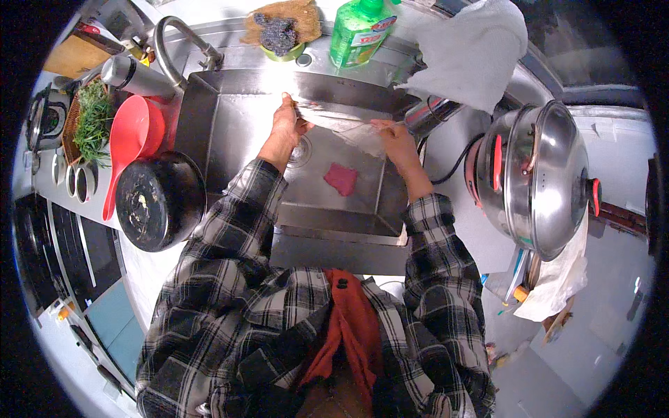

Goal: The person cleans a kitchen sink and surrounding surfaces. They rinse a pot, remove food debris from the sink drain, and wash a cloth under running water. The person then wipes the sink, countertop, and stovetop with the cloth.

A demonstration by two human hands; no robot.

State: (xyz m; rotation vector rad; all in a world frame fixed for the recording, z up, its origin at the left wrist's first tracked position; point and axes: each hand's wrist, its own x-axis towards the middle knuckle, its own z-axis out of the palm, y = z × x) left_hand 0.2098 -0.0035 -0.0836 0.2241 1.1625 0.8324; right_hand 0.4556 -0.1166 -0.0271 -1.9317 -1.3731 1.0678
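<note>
My left hand [285, 126] grips one end of a thin, whitish, translucent plastic bag [332, 119] above the stainless-steel sink [251, 157]. The other end is pinched in the fingers of my right hand [395, 143], so the plastic spans the gap between both hands. Beneath it, on the basin floor, lies a flat pink-red piece [341, 179], perhaps raw meat; its material is hard to tell. The drain [299, 152] shows just right of my left wrist.
Left of the basin are a faucet [183, 42], a red ladle [133, 130], an upturned black pot [159, 201] and a basket of greens [90, 120]. Behind stand a steel scourer [278, 34] and a green soap bottle [360, 36]. A lidded steel steamer [543, 172] and a white cloth [470, 52] are right.
</note>
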